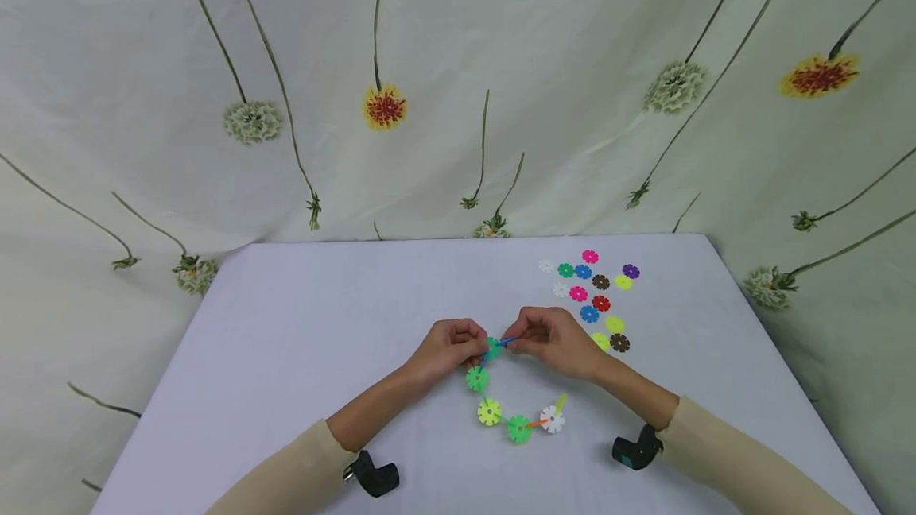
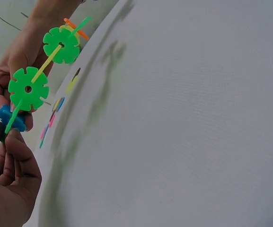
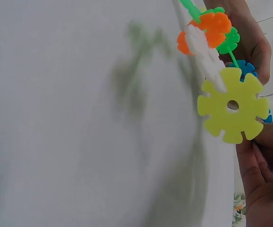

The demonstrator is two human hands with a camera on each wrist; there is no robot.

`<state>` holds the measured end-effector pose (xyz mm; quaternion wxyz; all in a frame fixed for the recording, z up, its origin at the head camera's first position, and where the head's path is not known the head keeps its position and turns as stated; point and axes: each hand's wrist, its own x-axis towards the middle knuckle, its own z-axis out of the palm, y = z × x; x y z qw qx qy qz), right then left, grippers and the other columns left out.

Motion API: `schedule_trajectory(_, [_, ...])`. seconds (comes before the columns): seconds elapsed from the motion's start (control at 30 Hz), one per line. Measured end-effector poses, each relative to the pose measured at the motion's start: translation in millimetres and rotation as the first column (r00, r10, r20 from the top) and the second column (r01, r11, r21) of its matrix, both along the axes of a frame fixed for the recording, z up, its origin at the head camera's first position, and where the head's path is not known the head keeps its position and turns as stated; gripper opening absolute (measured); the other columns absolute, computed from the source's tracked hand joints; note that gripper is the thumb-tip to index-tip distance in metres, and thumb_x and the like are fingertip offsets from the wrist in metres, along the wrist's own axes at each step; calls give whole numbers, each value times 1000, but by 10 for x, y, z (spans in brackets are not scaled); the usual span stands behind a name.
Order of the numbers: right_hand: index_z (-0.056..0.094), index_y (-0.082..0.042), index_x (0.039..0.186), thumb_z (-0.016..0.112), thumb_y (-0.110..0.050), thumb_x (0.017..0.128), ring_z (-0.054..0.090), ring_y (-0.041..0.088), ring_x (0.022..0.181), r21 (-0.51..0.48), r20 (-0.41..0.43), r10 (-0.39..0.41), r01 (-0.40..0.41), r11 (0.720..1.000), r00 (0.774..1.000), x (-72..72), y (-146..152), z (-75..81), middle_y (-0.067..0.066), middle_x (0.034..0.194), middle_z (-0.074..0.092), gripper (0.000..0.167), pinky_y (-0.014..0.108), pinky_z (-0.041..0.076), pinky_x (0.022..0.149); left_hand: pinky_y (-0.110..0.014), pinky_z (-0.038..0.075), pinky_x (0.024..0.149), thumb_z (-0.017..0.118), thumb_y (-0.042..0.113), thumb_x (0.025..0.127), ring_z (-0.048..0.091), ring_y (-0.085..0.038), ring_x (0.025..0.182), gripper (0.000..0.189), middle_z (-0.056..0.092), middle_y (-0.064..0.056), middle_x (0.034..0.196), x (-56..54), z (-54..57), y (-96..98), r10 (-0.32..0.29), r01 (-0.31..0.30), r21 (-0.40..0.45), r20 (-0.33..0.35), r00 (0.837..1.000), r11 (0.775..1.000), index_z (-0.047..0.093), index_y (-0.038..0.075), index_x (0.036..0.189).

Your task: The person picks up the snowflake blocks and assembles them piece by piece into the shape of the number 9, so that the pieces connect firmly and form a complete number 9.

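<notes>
A curved chain of notched plastic snowflake discs hangs between and below both hands, over the white table. My left hand (image 1: 447, 348) pinches it by its upper end, fingertips at a green disc (image 1: 493, 348). My right hand (image 1: 554, 342) pinches a blue disc (image 1: 507, 341), seen edge-on against that green disc. Down the chain come another green disc (image 1: 477, 378), a yellow disc (image 1: 490, 412) and a lower green disc (image 1: 518, 429). In the right wrist view, a yellow-green disc (image 3: 214, 106) ends the chain, beside a white disc (image 3: 205, 54) and an orange disc (image 3: 215, 29).
Loose discs in several colours lie at the table's right rear, beyond my right hand, among them a red disc (image 1: 601, 303) and a purple disc (image 1: 630, 271). A flower-printed cloth (image 1: 444, 30) hangs behind the table (image 1: 322, 300). Black wrist cameras (image 1: 377, 477) sit at both sleeves.
</notes>
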<state>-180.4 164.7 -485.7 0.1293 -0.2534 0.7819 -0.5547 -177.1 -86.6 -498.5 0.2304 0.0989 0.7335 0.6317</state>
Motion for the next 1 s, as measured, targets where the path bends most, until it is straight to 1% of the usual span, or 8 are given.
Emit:
schedule_trajectory(0.13, [72, -4, 97, 77, -1, 96, 81, 33, 99, -10, -10, 11, -11, 1000, 1000, -2, 11, 0, 15, 106, 81, 6, 25, 64, 88, -19, 53, 70, 70, 12, 100, 60, -7, 72, 20, 66, 4, 78, -8, 2, 16, -25, 25, 13, -23, 999, 1000, 69, -6, 108])
schedule_trajectory(0.33, [74, -4, 97, 78, -2, 96, 80, 18, 100, -16, -45, -6, 5, 1000, 999, 23, 7, 24, 12, 105, 82, 5, 25, 64, 91, -19, 53, 71, 69, 13, 102, 59, -8, 73, 20, 66, 4, 80, -8, 13, 23, -47, 48, 16, -46, 998, 999, 68, -6, 109])
schedule_trajectory(0.5, [74, -7, 101, 77, -3, 97, 80, 23, 101, -32, -12, 17, -17, 999, 1000, 46, 17, 44, 13, 107, 80, 7, 25, 64, 92, -19, 53, 72, 67, 17, 104, 59, -8, 72, 23, 65, 4, 80, 3, 33, 15, -107, 108, 13, -35, 994, 994, 69, -4, 110])
schedule_trajectory(0.63, [74, -11, 110, 77, -10, 99, 78, 21, 104, 48, -28, 25, -24, 999, 999, 43, 57, 47, 8, 112, 79, 12, 25, 62, 94, -20, 53, 72, 67, 17, 104, 59, -8, 72, 19, 65, 4, 80, 14, -6, -19, -107, 107, -13, -25, 994, 994, 70, -2, 108])
schedule_trajectory(0.7, [74, -13, 113, 78, -14, 99, 76, 17, 105, 111, -56, 1, 6, 994, 998, 28, 110, 47, 4, 114, 79, 15, 25, 62, 94, -20, 54, 71, 67, 16, 104, 60, -9, 72, 18, 65, 4, 80, 18, -23, -46, -94, 93, -20, -21, 995, 995, 70, -1, 108])
schedule_trajectory(0.8, [75, -15, 114, 80, -17, 98, 73, 13, 104, 200, -99, -69, 88, 976, 993, -10, 245, 44, 0, 112, 78, 17, 25, 60, 91, -20, 54, 71, 68, 16, 103, 60, -9, 72, 17, 66, 4, 80, 18, -40, -88, -79, 79, -22, -18, 997, 997, 70, -1, 108])
schedule_trajectory(0.9, [75, -13, 113, 82, -16, 95, 69, 14, 99, 269, -133, -151, 183, 946, 979, -59, 409, 23, 0, 109, 77, 19, 24, 58, 87, -20, 54, 70, 67, 16, 103, 60, -8, 71, 18, 66, 4, 80, 16, -53, -128, -77, 77, -14, -13, 997, 997, 69, -2, 108])
schedule_trajectory(1.0, [75, -11, 114, 82, -14, 94, 65, 16, 97, 330, -174, -220, 268, 905, 960, -113, 571, -22, 1, 107, 76, 21, 24, 55, 84, -20, 54, 70, 67, 15, 103, 60, -8, 71, 18, 66, 3, 80, 18, -59, -162, -72, 72, -9, -9, 997, 997, 69, -3, 108])
